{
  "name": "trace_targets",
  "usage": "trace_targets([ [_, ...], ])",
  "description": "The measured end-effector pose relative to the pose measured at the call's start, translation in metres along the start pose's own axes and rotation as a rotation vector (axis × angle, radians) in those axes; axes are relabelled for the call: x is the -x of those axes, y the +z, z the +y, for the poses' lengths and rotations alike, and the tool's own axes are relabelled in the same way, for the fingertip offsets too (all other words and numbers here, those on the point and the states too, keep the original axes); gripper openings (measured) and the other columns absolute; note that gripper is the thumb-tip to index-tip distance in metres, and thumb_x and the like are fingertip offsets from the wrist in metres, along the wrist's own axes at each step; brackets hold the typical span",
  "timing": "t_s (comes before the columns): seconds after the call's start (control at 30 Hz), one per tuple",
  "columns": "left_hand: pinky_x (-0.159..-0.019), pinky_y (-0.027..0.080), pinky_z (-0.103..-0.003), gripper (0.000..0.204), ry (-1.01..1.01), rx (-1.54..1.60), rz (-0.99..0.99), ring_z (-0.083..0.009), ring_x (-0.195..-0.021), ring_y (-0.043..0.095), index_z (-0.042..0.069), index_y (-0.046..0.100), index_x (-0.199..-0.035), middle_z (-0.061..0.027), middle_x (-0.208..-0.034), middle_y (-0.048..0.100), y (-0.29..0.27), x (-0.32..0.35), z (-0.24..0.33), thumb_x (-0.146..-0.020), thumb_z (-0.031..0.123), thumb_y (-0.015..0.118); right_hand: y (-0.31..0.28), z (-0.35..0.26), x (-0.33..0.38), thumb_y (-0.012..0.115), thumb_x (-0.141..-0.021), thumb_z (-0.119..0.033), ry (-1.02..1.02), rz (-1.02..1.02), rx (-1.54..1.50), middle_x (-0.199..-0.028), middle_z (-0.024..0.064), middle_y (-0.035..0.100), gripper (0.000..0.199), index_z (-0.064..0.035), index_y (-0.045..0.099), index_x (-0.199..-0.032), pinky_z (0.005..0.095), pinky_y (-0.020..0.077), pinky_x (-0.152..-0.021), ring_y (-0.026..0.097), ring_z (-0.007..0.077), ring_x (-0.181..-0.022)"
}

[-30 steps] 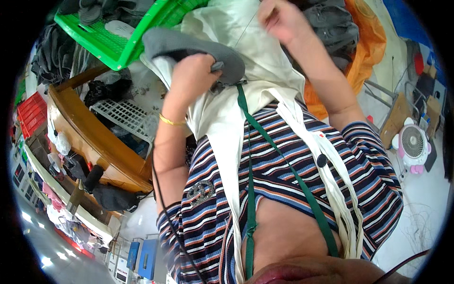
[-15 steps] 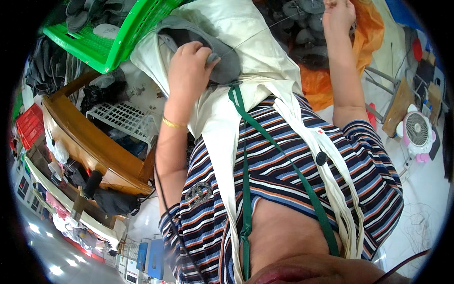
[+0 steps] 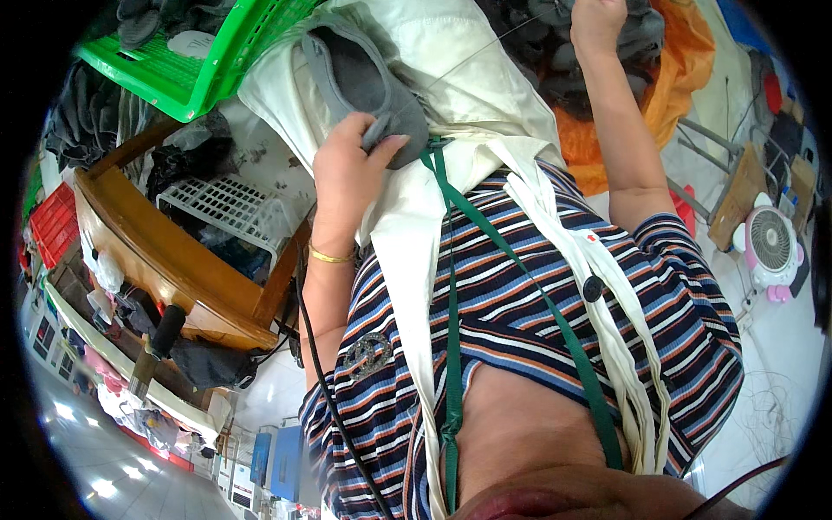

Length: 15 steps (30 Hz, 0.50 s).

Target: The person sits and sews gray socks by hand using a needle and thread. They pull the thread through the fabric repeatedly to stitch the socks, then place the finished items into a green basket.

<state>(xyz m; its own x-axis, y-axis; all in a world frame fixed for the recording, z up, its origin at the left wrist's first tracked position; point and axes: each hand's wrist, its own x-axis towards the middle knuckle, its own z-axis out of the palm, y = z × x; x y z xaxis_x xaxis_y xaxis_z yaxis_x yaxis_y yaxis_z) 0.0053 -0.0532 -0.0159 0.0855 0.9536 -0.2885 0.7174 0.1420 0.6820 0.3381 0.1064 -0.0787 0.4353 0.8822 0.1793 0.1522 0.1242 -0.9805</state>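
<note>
A grey felt shoe (image 3: 394,100) rests on the cream apron (image 3: 446,48) over my lap, its dark opening facing up. My left hand (image 3: 355,165) grips its near end, thumb on one side and fingers folded over the rim. A thin pale thread (image 3: 485,49) runs taut from the shoe's right side up toward my right hand (image 3: 598,22). That hand is raised at the top edge with its fingers pinched together at the thread's end. Whether a needle is also between the fingertips cannot be made out.
A green plastic basket (image 3: 186,100) with grey shoes stands at upper left. Beyond my right forearm, an orange bag (image 3: 685,65) holds several dark grey shoes. A wooden stool or frame (image 3: 173,251) and white crate (image 3: 230,208) are on the left; a small fan (image 3: 770,243) stands right.
My left hand has moved down a little, and the shoe has turned so more of its opening shows. My right hand has shifted slightly left, the thread still stretched between them.
</note>
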Motion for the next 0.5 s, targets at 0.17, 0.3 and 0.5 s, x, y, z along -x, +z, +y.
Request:
trace_targets([
  [0.17, -0.060, 0.047, -0.026, 0.020, -0.209, 0.544, -0.121, -0.0105, -0.072, 0.061, 0.000, 0.064, -0.097, -0.0045, -0.082, 0.066, 0.007, -0.002, -0.042, -0.086, 0.014, 0.073, -0.003, 0.018, 0.003, 0.055, -0.101, -0.014, -0.121, -0.010, 0.009, -0.067, -0.0031, 0.051, 0.009, -0.0057, 0.054, -0.097, 0.0210, 0.0440, -0.059, 0.052, 0.0066, -0.062],
  [0.3, -0.058, 0.047, -0.022, 0.018, -0.369, 0.783, -0.156, -0.0083, -0.071, 0.060, -0.001, 0.064, -0.101, -0.0046, -0.086, 0.067, 0.007, -0.003, -0.031, -0.093, 0.015, 0.067, 0.007, 0.000, 0.014, 0.056, -0.100, -0.011, -0.107, -0.104, -0.045, -0.073, -0.0010, 0.059, 0.007, -0.0042, 0.057, -0.100, 0.0219, 0.0477, -0.066, 0.058, 0.0080, -0.069],
  [0.5, -0.059, 0.049, -0.021, 0.019, -0.430, 1.178, -0.064, -0.0108, -0.072, 0.062, 0.001, 0.065, -0.107, -0.0076, -0.092, 0.070, 0.024, 0.003, -0.037, -0.098, 0.017, 0.060, 0.037, -0.041, 0.076, 0.058, -0.099, -0.015, 0.317, -0.612, -0.186, -0.070, 0.0010, 0.062, 0.009, -0.0066, 0.061, -0.099, 0.0213, 0.0430, -0.048, 0.056, 0.0070, -0.056],
])
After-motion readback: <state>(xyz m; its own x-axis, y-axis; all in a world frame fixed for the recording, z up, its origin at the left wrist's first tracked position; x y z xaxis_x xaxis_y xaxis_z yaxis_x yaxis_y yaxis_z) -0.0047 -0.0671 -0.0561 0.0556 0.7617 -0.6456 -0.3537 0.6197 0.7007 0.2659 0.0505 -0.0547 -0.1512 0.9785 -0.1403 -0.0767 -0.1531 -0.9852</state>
